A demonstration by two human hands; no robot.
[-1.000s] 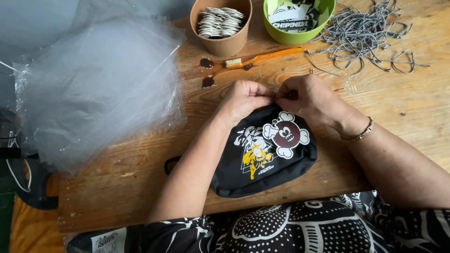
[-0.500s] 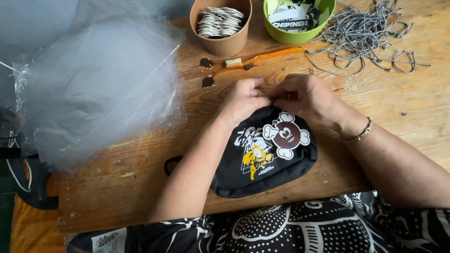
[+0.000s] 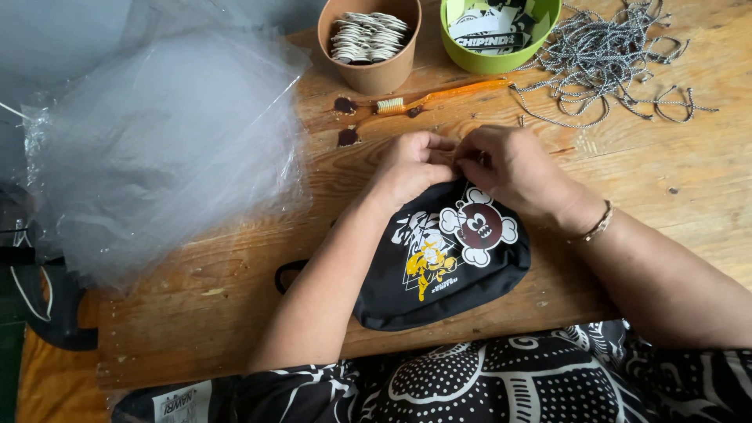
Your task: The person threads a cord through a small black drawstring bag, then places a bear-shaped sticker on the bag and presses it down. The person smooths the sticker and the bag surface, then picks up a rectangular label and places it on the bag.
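Barely any change from a second ago: my left hand (image 3: 411, 164) and right hand (image 3: 509, 168) stay bunched at the pouch's 12 o'clock edge, fingertips maybe pressed a touch closer. The black fabric pouch (image 3: 446, 262) is soft, rounded, cartoon print on top, lying flat on the worn wooden table (image 3: 219, 290) in front of me. Both hands curled knuckles-up, fingers pinched shut on the top edge; can't tell what's between them. Crinkly clear plastic bags (image 3: 164, 149) at 9 o'clock, cardboard cup (image 3: 372, 74) at 12, grey cords (image 3: 611, 55) at 1.
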